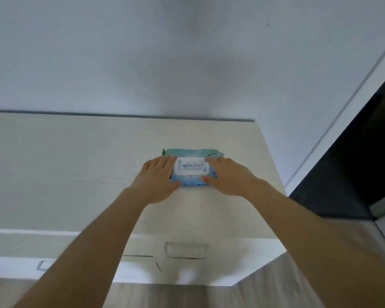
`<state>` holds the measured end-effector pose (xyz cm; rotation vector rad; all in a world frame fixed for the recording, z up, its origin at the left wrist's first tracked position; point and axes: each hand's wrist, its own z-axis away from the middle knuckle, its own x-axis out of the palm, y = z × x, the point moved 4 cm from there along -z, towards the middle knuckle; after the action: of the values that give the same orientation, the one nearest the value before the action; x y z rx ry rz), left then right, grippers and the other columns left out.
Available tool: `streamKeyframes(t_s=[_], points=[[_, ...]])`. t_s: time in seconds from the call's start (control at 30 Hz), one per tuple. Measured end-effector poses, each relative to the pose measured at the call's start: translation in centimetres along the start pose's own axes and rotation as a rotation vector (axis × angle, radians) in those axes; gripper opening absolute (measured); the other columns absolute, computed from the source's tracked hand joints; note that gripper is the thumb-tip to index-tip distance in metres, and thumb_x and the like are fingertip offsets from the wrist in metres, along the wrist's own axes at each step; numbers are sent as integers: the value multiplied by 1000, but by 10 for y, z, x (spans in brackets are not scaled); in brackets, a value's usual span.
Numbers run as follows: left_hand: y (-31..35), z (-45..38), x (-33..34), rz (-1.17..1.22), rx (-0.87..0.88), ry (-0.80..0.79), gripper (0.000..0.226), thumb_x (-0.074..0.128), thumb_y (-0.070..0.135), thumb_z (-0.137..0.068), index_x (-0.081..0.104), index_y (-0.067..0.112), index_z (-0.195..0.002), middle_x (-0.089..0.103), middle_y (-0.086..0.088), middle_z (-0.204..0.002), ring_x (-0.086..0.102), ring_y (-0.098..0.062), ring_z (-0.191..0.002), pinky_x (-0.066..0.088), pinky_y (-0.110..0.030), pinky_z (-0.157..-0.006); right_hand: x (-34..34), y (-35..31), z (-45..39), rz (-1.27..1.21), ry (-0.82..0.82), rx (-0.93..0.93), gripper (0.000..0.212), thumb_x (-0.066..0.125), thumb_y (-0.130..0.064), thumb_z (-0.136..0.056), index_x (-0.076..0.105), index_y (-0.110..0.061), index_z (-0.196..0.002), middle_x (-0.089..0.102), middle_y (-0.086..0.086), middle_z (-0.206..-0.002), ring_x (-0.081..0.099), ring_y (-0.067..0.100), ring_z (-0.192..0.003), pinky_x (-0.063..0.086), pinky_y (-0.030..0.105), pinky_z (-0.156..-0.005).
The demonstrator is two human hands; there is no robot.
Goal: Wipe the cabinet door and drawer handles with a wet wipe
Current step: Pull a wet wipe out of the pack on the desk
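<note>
1. Resting flat on the cabinet top [53,174], the wet wipe pack [192,172] lies at 12 o'clock from me.
2. My left hand [158,181] and right hand [229,176] flank it, fingers spread, touching its ends.
3. Drawer handle [186,249] sits at 6 o'clock.

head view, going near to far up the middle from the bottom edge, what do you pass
wood floor → drawer handle on the cabinet front → cabinet top → wet wipe pack held between left hand and right hand → wall
</note>
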<state>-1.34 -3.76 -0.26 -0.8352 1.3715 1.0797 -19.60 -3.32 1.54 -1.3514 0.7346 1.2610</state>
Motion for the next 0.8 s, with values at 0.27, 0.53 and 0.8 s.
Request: streamKeyframes(t_s=[0.27, 0.53, 0.8], points=[[-12, -34, 28, -23, 56, -68, 70, 28, 52, -98, -1, 16, -151, -7, 1, -159, -15, -11, -143, -10, -32, -116, 40, 15, -25, 13, 51, 14, 65, 41, -47, -95, 17, -19, -148, 16, 1, -156, 9, 19, -142, 20, 34, -114], [-16, -15, 48, -73, 72, 34, 91, -13, 65, -73, -5, 20, -151, -8, 5, -158, -20, -7, -141, -17, -37, -113, 56, 8, -7, -25, 241, -28, 71, 34, -62, -86, 34, -18, -142, 35, 2, -145, 28, 23, -133, 27, 35, -108], [-21, -24, 46, 78, 145, 51, 96, 7, 75, -74, 4, 18, -151, 3, 6, -158, -25, 3, -135, -19, -29, -113, 49, 1, -23, 22, 288, -103, 59, 50, -54, -88, 42, -20, -136, 37, -3, -146, 30, 11, -135, 6, 31, -110]])
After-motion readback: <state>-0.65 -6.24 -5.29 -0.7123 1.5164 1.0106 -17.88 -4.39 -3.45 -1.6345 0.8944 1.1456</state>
